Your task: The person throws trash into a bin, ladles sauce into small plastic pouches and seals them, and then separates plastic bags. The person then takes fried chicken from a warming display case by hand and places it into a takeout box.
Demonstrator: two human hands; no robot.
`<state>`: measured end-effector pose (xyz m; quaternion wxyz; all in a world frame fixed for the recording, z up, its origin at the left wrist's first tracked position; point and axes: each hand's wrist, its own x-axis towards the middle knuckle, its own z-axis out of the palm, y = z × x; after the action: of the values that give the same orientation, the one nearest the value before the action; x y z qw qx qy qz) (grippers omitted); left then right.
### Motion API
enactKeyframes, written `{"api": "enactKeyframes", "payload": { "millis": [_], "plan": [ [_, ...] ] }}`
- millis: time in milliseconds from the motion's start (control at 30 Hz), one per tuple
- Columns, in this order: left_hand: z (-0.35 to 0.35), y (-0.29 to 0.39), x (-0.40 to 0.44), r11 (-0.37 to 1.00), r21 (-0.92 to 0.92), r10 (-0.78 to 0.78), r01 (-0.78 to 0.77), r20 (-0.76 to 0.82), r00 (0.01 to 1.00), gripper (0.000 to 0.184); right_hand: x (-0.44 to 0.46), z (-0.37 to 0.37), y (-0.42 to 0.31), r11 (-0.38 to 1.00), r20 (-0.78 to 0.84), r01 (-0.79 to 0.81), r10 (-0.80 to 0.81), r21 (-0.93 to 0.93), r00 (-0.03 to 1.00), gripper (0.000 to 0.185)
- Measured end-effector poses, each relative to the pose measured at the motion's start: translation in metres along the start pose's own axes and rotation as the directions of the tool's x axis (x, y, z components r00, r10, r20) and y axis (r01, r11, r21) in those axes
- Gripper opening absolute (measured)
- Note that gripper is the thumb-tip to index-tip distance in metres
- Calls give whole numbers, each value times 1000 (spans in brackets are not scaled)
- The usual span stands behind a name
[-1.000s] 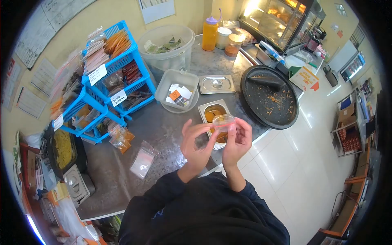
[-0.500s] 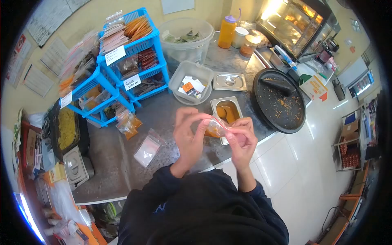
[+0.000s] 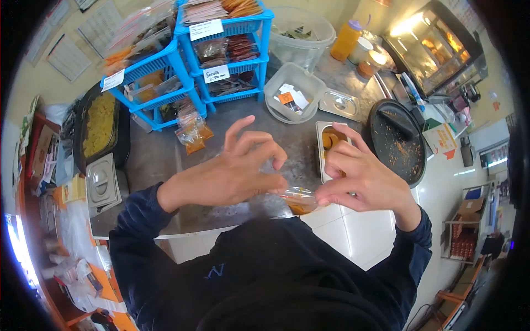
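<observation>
A small clear zip bag [image 3: 301, 203] with orange-brown sauce at its bottom hangs just beyond the counter's front edge, low in front of my body. My left hand [image 3: 221, 175] pinches its left top corner between thumb and forefinger, the other fingers lifted. At the opposite corner, my right hand [image 3: 367, 175] grips the bag with thumb and curled fingers. Behind my right hand stands a rectangular steel pan [image 3: 319, 157] with orange-brown sauce, partly hidden by the fingers. The pile of flat clear bags on the counter is now hidden by my left hand.
Blue stacked baskets [image 3: 236, 65] full of packets stand at the back left, with filled sauce bags [image 3: 194, 137] in front. A plastic tub [image 3: 274, 91], steel lid [image 3: 339, 105] and black round pan [image 3: 389, 157] line the back and right. A yellow food tray [image 3: 99, 127] is far left.
Both hands have come lower and closer to my body with the bag, and the wrists have turned so the hand backs face up. My view has shifted left and downward.
</observation>
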<state>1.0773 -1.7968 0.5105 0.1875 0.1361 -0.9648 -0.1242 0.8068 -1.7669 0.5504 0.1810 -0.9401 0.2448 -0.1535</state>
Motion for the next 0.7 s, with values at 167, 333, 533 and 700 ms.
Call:
{"api": "enactKeyframes", "payload": {
  "millis": [167,333,533,700],
  "plan": [
    [16,13,-9,782,-620,-366,61,-378,850,46,24,14,-12,995,-258,65,-82,-73,963,19],
    [53,21,-17,131,-990,-625,-45,-118,772,40,58,43,-6,996,-380,32,1,79,925,14],
    [33,10,-55,253,-956,-536,147,-12,844,27,77,45,-7,980,-382,-31,105,195,918,12],
    [27,7,-69,633,-764,-639,124,-425,641,20,99,60,-17,949,-469,-50,199,310,860,12]
  ]
}}
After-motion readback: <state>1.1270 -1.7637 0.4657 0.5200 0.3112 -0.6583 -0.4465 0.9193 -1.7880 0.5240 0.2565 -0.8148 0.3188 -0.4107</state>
